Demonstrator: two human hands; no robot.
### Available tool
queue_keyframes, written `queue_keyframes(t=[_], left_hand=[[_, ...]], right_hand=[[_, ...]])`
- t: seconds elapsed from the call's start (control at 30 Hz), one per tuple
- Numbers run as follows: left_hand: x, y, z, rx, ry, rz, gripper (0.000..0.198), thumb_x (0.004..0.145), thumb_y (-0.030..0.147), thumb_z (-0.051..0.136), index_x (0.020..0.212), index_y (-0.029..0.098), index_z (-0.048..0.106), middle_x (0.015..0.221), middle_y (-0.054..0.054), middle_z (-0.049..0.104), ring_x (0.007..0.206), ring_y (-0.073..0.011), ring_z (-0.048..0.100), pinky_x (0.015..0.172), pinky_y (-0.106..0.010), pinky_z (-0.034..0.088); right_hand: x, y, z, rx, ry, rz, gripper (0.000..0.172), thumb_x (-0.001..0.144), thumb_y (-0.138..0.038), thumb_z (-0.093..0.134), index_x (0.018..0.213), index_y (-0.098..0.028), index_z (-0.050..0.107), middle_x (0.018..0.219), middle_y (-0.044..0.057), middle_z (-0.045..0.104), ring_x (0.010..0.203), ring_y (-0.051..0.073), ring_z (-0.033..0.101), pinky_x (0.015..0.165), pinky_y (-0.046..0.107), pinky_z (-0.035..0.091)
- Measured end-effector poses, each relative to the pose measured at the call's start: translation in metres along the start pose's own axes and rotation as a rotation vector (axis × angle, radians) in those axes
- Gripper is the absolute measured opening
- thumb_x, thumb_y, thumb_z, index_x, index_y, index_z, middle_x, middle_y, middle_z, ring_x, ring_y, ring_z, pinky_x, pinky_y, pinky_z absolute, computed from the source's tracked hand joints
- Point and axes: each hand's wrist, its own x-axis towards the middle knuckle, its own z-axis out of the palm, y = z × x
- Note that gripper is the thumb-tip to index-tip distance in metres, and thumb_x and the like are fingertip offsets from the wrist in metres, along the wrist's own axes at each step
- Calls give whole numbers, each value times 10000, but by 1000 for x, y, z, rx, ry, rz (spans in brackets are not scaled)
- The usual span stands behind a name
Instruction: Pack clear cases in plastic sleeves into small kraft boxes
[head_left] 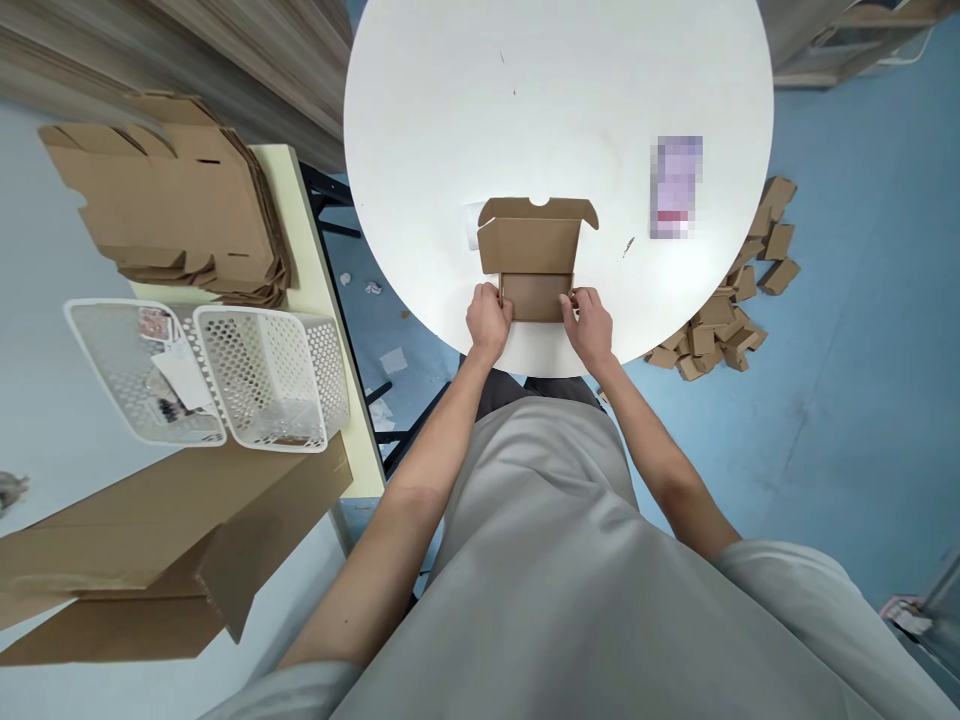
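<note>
I read the small cardboard box as resting on the round white counter, close to its near edge and directly in front of the body. The lid stands raised on the far side, its tuck flap pointing away from me.

Hand state:
- Left hand: fingers closed on the box's left wall at the near corner.
- Right hand: the same grip on the right wall.

Both hands pinch the box between them, one per side, and neither lies spread flat. I judge that this two-sided grip holds the walls square and stops the light box from sliding on the smooth top.

Clearances:
- There is little bare surface between the box and the near edge.
- The far half of the counter is open apart from a blurred item toward the right edge, well apart from the box.

Off the counter:
- A heap of small boxes lies on the blue floor below the right edge.
- A side counter at left carries flat cardboard blanks and two white baskets.
</note>
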Motion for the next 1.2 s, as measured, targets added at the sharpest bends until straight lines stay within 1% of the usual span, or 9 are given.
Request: queue_keyframes(t=[0.23, 0.33, 0.5, 0.67, 0.77, 0.83, 0.9, 1.03, 1.2], left_hand=[[-1, 0, -2, -2, 13, 12, 174, 986, 109, 634, 964, 270, 572, 1063, -84, 686, 982, -284, 714, 908, -403, 568], [-1, 0, -5, 6, 0, 19, 167, 1003, 125, 632, 958, 273, 568, 1070, -88, 687, 982, -285, 711, 909, -405, 567], [-3, 2, -8, 12, -31, 21, 167, 1017, 134, 637, 953, 271, 567, 1089, -96, 687, 999, -286, 707, 925, -411, 565], [0, 6, -15, 12, -120, 29, 111, 1027, 150, 651, 993, 253, 628, 1121, -107, 729, 1019, -283, 732, 958, -419, 585], [22, 4, -31, -52, -181, 122, 57, 1056, 202, 649, 1040, 241, 687, 1129, -110, 771, 1036, -278, 743, 1049, -437, 599], [49, 4, -45, -86, -74, 201, 107, 1059, 217, 647, 1140, 231, 715, 1256, -133, 773, 1176, -299, 728, 1172, -461, 569], [82, 8, -55, -113, 40, 300, 304, 998, 229, 734, 1300, 220, 701, 1421, -158, 729, 1421, -359, 627, 1305, -524, 488], [137, 23, -53, -41, -107, 488, 698, 820, 259, 874, 1469, 265, 617, 1542, -166, 692, 1567, -472, 453, 1312, -771, 417], [142, 23, -43, 101, -179, 438, 416, 949, 283, 750, 1350, 178, 720, 1413, -213, 754, 1470, -473, 606, 1325, -672, 409]], right_hand=[[11, 7, -3, 249, 30, 54, 435, 1140, -651, 543, 928, -273, 578, 1127, 78, 670, 965, 212, 670, 910, 370, 624], [21, 10, 8, 249, 9, 101, 406, 1069, -498, 691, 830, -286, 441, 982, 25, 603, 845, 191, 579, 868, 358, 577], [25, 10, 22, 157, -23, 187, 321, 986, -158, 569, 858, -311, 318, 808, -32, 509, 764, 200, 478, 808, 349, 465], [25, 8, 22, 124, 42, 282, 293, 942, -133, 526, 876, -326, 316, 770, -43, 494, 735, 216, 495, 782, 355, 432], [26, 22, 10, 134, 106, 284, 293, 936, -163, 538, 859, -329, 310, 755, -49, 479, 724, 216, 506, 770, 361, 431], [26, 37, -3, 137, 156, 286, 290, 939, -186, 552, 850, -329, 315, 753, -51, 480, 715, 211, 507, 762, 363, 433], [27, 51, -16, 127, 188, 296, 291, 953, -217, 569, 842, -327, 325, 748, -54, 488, 707, 205, 507, 755, 363, 434], [31, 66, -34, 101, 156, 307, 306, 970, -264, 621, 827, -318, 356, 710, -63, 507, 685, 197, 510, 751, 360, 436], [29, 64, -39, 173, 107, 289, 321, 963, -410, 746, 862, -296, 463, 794, -19, 657, 747, 207, 605, 777, 360, 497]])
